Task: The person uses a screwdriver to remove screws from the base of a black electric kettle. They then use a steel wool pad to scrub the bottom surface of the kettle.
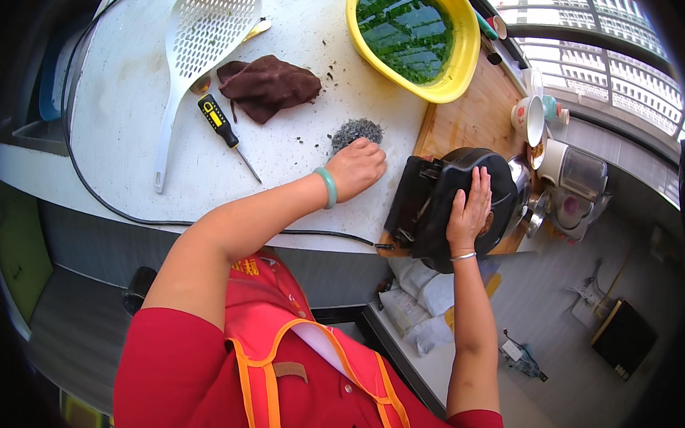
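Note:
My left hand [356,170], with a green bangle at the wrist, is curled over the near edge of a grey steel wool scrubber [357,132] on the white table. Its fingertips are hidden. To the right, my right hand [470,208] lies flat with fingers stretched along the rounded side of a black electric appliance [446,188]. This appliance seems tipped on its side, and its exact kind cannot be told. A black cord [324,233] runs to its near corner. Dark crumbs are scattered around the scrubber.
A brown cloth [270,88], a yellow-black screwdriver [220,124] and a white slotted scoop [178,80] lie to the left. At the back stands a yellow basin [464,66] of water and greens. Right of the appliance, a bowl [528,119] and metal lids crowd a wooden board [460,123].

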The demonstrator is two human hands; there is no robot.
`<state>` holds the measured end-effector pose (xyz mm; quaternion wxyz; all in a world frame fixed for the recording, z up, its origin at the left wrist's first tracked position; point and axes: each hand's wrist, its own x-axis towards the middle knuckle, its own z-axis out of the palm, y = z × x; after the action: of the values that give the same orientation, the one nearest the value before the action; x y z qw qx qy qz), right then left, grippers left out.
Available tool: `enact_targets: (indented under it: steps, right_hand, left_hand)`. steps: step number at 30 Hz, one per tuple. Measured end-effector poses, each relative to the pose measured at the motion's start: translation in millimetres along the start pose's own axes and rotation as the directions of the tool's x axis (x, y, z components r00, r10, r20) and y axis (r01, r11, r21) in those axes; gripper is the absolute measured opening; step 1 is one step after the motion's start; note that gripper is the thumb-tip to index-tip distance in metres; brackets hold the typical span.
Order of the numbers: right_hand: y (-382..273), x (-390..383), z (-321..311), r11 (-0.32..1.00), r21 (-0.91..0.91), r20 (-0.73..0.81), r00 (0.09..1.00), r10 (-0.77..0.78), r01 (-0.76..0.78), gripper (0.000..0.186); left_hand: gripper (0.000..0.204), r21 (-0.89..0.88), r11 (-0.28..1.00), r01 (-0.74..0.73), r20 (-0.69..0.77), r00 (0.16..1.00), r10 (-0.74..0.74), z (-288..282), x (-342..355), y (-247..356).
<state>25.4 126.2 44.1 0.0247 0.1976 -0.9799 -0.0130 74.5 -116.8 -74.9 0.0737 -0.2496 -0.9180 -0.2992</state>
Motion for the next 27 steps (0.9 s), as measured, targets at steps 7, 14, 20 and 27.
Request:
enact_targets:
  steps: [7,14,20,27]
  right_hand:
    - [1,3,0,0.999,0.032,-0.005,1.000,0.010,-0.010,0.050]
    - [-1,4,-1,0.999,0.043,-0.004,1.000,0.007,-0.007,0.050]
    - [0,3,-1,0.999,0.047,-0.003,1.000,0.012,-0.012,0.050]
    - [-1,4,-1,0.999,0.041,-0.004,1.000,0.008,-0.008,0.050]
  left_hand:
    - [0.039,-0.419,0.908,-0.027,-0.133,0.991,-0.032,10,34,8]
    - [0.036,-0.311,0.918,-0.245,0.089,0.954,0.285,0,66,-22]
    - [0.036,-0.174,0.855,-0.489,0.065,0.861,0.505,-2,82,-34]
    - [0.033,-0.258,0.871,-0.418,0.005,0.901,0.434,6,72,-28]
